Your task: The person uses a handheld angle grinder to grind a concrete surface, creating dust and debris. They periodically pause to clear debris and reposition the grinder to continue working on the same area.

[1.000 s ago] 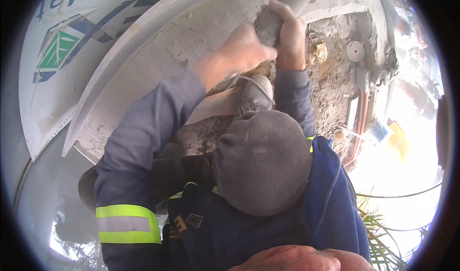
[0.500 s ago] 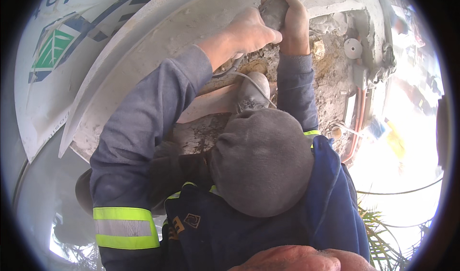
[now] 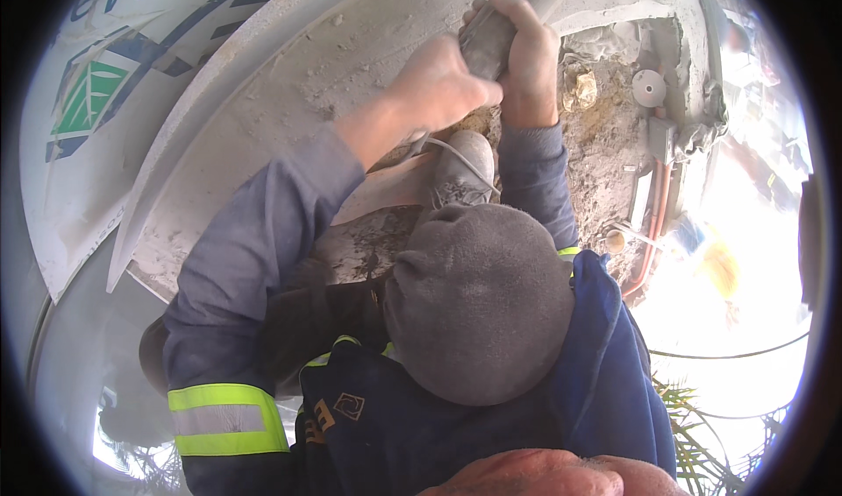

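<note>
Near the top centre, my right hand (image 3: 530, 66) wraps round a dusty grey cylinder (image 3: 517, 9) with a wider collar at its upper end. My left hand (image 3: 438, 84), slightly blurred, is curled against the cylinder's lower left side, its fingers closed on it and partly hidden. The cylinder is tilted over a pale curved panel (image 3: 263, 84). Below both hands, a rounded dusty grey piece (image 3: 467, 158) has a white cord across it. A large rounded shape in grey cloth (image 3: 478, 299) sits between my sleeved arms and hides what lies behind it.
A printed white curved panel (image 3: 66, 198) with a green leaf mark is at left. At right, a rough cavity (image 3: 596, 154) holds a white disc (image 3: 649, 88), a small box (image 3: 660, 139) and copper-coloured pipes (image 3: 656, 233). Palm fronds (image 3: 688, 417) and dark cables show lower right.
My hands and the cylinder rose toward the top half a second ago and have since come back down, now a little left of where they were one second ago. Both grips look unchanged.
</note>
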A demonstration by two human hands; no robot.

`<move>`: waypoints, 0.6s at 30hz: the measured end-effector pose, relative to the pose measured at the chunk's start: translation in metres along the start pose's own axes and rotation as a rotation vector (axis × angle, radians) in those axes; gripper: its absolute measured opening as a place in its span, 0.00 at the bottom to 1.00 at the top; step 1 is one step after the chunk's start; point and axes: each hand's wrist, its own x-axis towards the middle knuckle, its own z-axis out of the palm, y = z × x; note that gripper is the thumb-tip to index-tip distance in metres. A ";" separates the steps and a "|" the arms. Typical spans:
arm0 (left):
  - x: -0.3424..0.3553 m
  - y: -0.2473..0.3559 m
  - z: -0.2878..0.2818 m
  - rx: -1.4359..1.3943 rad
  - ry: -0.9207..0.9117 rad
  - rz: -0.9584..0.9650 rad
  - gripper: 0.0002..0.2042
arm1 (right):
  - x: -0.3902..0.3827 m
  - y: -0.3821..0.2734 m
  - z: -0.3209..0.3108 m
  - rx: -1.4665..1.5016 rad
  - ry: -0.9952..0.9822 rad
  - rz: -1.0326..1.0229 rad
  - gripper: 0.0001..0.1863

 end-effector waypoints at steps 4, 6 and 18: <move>0.019 0.029 0.000 0.031 0.014 -0.048 0.06 | 0.041 -0.004 -0.022 0.107 -0.170 0.092 0.14; 0.017 0.024 0.003 -0.050 0.022 -0.012 0.06 | 0.049 0.004 -0.033 0.120 -0.268 0.165 0.12; -0.022 -0.003 0.003 -0.096 0.070 0.052 0.08 | -0.016 0.005 -0.002 -0.040 -0.082 0.006 0.17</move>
